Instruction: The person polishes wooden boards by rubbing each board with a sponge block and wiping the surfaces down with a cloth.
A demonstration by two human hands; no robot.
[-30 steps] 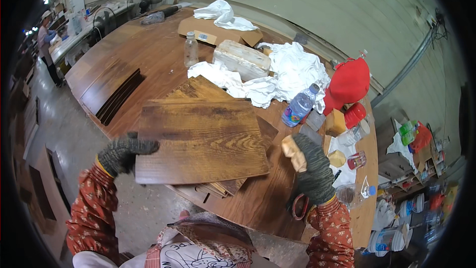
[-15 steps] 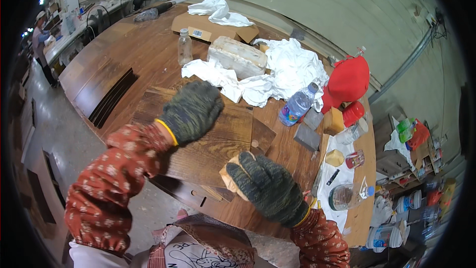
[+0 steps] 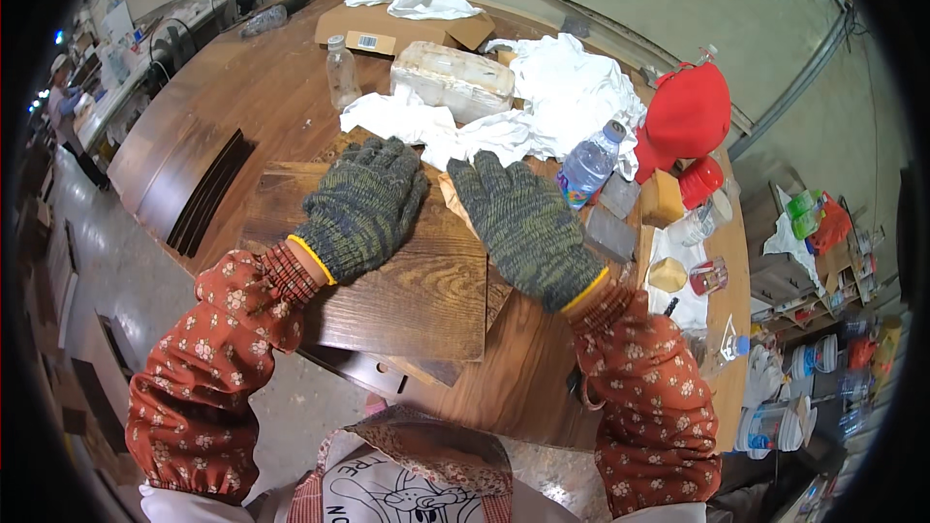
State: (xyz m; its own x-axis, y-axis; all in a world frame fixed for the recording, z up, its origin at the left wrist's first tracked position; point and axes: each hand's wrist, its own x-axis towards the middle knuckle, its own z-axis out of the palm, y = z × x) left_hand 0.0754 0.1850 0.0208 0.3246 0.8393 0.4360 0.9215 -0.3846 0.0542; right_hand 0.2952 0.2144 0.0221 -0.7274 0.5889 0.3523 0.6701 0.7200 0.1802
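Note:
My left hand (image 3: 363,208), in a dark green knit glove with a yellow cuff, lies flat on a brown wood-grain board (image 3: 417,305), fingers pointing away from me. My right hand (image 3: 531,228), gloved alike, is over the board's right edge. It grips a pale tan block (image 3: 456,201), of which only a strip shows past the fingers; the rest is hidden under the glove. Beneath the top board, edges of other boards stick out toward me and to the right.
Beyond my hands lie crumpled white cloth (image 3: 576,87), a wrapped whitish block (image 3: 453,80), a clear bottle (image 3: 342,73) and a cardboard box (image 3: 387,31). On the right stand a labelled water bottle (image 3: 593,163), grey blocks (image 3: 610,234) and a red cap (image 3: 688,116). Dark strips (image 3: 208,192) lie left.
My right hand has moved away from me with the tan block, from the board's near right corner to its far right edge. My left hand's fingers have straightened out on the board.

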